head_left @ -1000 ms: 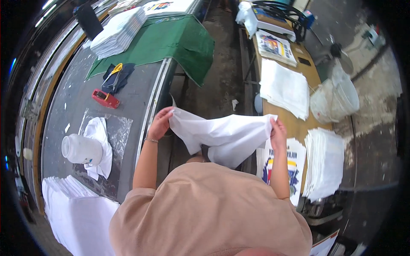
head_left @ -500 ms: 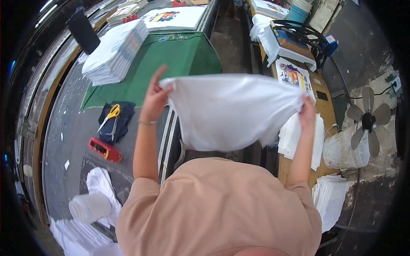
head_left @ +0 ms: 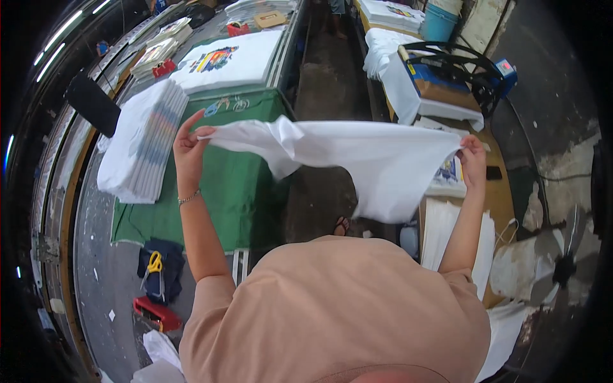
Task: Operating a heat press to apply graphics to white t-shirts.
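Left arm: reaching forward and up from the lower edge, elbow almost straight.
Left wrist: wearing a thin bracelet.
Left hand (head_left: 189,148): pinching with fingers and thumb, index finger pointing up.
Right arm: stretching forward and out to the right side.
Right hand (head_left: 473,159): gripping with fingers curled, apparently closed tight, though small in view.

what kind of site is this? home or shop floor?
Shop floor, likely a garment-printing workshop: a tall stack of folded white shirts on a long green-covered table, a white shirt with a colourful print laid flat, and both hands stretching a plain white cloth.
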`<state>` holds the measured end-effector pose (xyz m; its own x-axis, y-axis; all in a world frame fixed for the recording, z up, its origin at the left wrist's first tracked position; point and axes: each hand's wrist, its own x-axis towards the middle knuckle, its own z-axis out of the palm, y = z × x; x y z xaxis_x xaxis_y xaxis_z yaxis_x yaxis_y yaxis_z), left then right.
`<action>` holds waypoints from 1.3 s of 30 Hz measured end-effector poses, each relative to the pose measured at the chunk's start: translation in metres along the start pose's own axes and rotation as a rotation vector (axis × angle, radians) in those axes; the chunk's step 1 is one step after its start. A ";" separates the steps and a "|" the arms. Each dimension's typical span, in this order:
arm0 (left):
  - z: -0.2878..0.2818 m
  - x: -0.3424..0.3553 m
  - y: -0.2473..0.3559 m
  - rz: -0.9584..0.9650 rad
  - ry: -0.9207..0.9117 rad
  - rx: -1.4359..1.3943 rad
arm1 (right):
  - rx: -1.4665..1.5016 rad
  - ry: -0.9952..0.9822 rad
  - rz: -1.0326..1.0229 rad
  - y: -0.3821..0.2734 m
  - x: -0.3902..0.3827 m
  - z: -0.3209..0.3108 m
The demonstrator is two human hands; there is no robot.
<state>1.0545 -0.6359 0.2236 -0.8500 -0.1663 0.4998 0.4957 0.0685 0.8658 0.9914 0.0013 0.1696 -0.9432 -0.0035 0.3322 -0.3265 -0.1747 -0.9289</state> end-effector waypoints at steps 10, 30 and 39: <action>0.042 0.188 -0.100 -0.047 0.230 0.195 | -0.042 0.081 -0.007 0.038 0.248 0.025; 0.061 0.604 -0.299 0.012 0.263 0.199 | -0.050 0.279 -0.147 0.129 0.577 0.068; 0.072 0.758 -0.434 0.203 0.157 -0.067 | -0.140 0.558 -0.102 0.218 0.680 0.045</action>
<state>0.1824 -0.7206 0.2287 -0.6966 -0.3067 0.6487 0.6684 0.0512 0.7420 0.2816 -0.0831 0.2004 -0.7838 0.5320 0.3203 -0.3868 -0.0147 -0.9221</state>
